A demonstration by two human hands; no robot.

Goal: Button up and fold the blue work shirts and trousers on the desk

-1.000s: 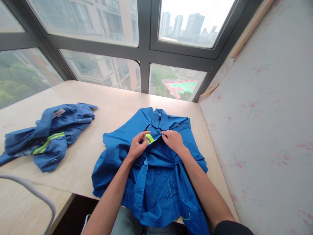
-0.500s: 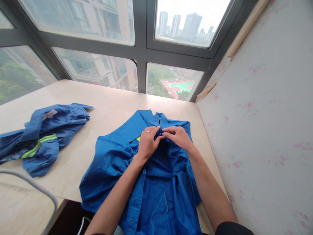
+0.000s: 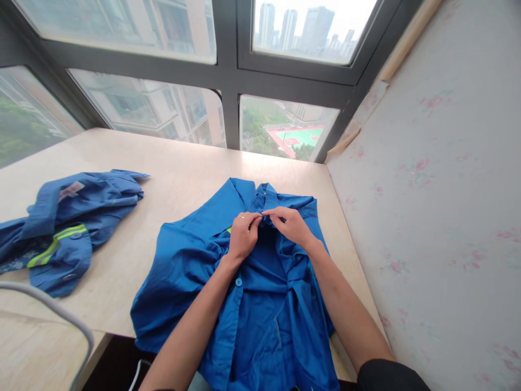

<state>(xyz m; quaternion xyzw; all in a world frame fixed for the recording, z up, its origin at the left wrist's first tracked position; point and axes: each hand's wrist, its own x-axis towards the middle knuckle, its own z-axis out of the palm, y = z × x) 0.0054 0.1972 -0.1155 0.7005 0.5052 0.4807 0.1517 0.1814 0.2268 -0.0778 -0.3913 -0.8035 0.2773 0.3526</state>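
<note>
A blue work jacket (image 3: 183,266) lies front up on the pale tabletop, its collar (image 3: 264,196) pointing toward the window and its lower front hanging open. Just below the collar, my left hand (image 3: 244,233) pinches one front edge of the jacket. Close against it, my right hand (image 3: 291,225) is closed on the other front edge, fingertips nearly touching the left ones. What lies between the fingertips is too small to make out. A button (image 3: 238,282) shows on the left front edge, below my left hand.
A second blue garment (image 3: 81,206) with a yellow-green stripe lies crumpled at the left. A grey cable (image 3: 52,307) curves across the lower left. The window frame (image 3: 228,81) bounds the table at the back, and a flowered wall (image 3: 427,190) at the right.
My left fingers have drawn into a tighter pinch at the front edge, and my right index finger has stretched toward them. The view has shifted slightly.
</note>
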